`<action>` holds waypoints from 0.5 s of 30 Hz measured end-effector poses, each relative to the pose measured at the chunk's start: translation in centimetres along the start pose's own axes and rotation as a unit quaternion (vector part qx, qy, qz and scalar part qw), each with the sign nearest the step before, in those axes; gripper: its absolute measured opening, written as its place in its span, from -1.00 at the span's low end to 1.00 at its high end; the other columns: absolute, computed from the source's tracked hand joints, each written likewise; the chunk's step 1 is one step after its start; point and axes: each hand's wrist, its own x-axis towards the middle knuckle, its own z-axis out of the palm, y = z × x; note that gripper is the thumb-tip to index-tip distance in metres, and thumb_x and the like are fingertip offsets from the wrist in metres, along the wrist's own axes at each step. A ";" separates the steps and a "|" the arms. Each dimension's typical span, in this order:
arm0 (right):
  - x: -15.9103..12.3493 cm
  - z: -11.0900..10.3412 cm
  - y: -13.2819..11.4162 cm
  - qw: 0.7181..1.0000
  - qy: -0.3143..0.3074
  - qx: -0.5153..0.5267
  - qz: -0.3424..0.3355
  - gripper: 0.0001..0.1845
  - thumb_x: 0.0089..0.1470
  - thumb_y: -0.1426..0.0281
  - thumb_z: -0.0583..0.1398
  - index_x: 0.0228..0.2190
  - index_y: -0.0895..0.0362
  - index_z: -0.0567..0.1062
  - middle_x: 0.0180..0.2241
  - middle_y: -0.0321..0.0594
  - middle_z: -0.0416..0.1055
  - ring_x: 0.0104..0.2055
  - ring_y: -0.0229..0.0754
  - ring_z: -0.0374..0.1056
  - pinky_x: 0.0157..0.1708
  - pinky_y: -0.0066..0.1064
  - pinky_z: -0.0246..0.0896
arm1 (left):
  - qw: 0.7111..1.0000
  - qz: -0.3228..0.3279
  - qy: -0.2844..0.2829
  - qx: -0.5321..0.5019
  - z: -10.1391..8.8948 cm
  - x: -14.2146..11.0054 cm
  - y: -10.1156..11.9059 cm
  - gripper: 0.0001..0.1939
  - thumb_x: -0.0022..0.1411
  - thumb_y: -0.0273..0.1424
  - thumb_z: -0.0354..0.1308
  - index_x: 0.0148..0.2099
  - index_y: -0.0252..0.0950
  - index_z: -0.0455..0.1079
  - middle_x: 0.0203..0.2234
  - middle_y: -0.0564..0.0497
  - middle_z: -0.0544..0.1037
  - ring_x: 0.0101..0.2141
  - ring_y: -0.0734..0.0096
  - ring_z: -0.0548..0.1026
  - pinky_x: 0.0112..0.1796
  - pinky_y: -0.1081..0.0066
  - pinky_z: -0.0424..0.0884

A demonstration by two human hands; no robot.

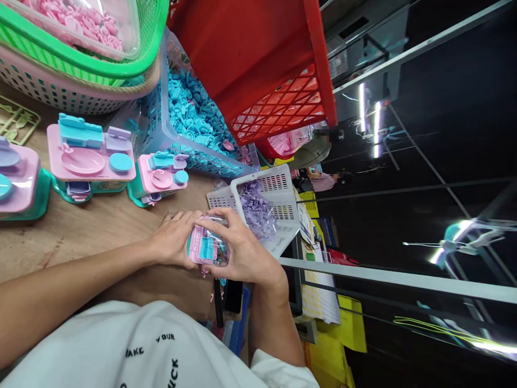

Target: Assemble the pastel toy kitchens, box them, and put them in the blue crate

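Note:
Both my hands grip one small pink and teal toy kitchen (204, 249) over the edge of the wooden table (81, 231). My left hand (173, 237) cups it from the left side with curled fingers. My right hand (238, 250) wraps over its top and right side, with a bit of clear plastic under the fingers. Three finished toy kitchens stand in a row on the table: one at the far left (18, 183), a larger-looking one (91, 156), and a smaller-looking one (161, 178).
A white basket (278, 186) of purple parts stands just beyond my hands. A blue basket (194, 113) of blue parts, a green basket (81, 54) with pink parts over a pink basket (48, 91), and a red crate (266, 59) crowd the table's back. Another person (319, 156) is farther off.

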 end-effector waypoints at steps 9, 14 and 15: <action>-1.3 1.3 0.5 0.997 0.039 0.050 0.046 -0.03 -0.13 0.34 0.47 0.30 -0.07 0.32 0.21 -0.03 0.16 0.32 0.12 0.19 0.30 0.04 0.25 | 1.000 0.011 0.002 0.012 0.1 0.0 -0.3 0.10 -0.17 -0.04 0.48 0.32 -0.28 0.07 0.19 -0.29 0.38 0.14 -0.23 0.37 0.13 -0.19 0.28; -2.2 2.5 1.8 0.993 0.067 0.094 0.033 -0.01 -0.18 0.32 0.51 0.28 -0.08 0.35 0.22 -0.05 0.14 0.33 0.10 0.17 0.33 0.00 0.22 | 1.000 0.009 0.001 0.015 -0.1 0.0 -0.2 0.05 -0.19 -0.08 0.50 0.28 -0.26 0.11 0.17 -0.27 0.40 0.12 -0.19 0.39 0.10 -0.12 0.32; -2.2 2.5 1.8 0.992 0.069 0.095 0.034 -0.02 -0.18 0.32 0.51 0.28 -0.07 0.35 0.22 -0.05 0.14 0.34 0.11 0.17 0.33 0.00 0.22 | 1.000 0.007 0.001 0.015 -0.2 0.0 -0.1 0.05 -0.19 -0.09 0.50 0.28 -0.26 0.11 0.17 -0.26 0.40 0.12 -0.18 0.39 0.10 -0.12 0.32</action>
